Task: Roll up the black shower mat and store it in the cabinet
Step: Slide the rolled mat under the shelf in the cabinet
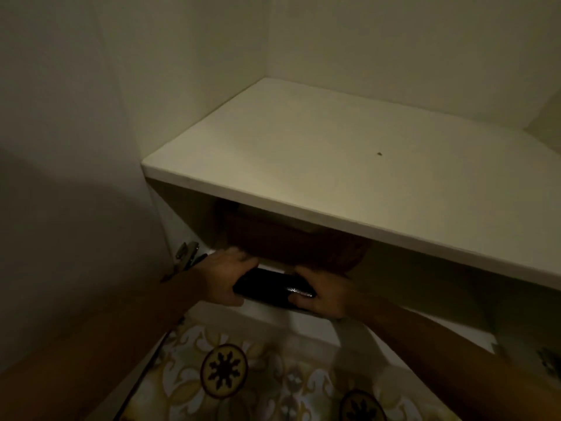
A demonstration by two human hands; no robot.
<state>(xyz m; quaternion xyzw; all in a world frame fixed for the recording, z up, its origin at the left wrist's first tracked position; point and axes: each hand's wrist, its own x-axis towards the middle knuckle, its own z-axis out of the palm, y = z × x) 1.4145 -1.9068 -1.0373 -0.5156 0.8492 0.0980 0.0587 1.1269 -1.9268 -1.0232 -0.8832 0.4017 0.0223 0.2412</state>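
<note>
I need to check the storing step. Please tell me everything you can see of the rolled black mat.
The rolled black shower mat is a tight, dark, glossy roll, lying roughly level at the open front of the white cabinet, below a brown basket-like thing. The left hand grips one end, the right hand the other. Its ends are hidden by the hands.

The rolled mat (273,287) looks black and glossy, like wet rubber or plastic. The cabinet top (334,153) is smooth, matt white board. A hinge (185,253) shows dull metal. The floor tiles (224,369) look smooth, patterned ceramic.
</note>
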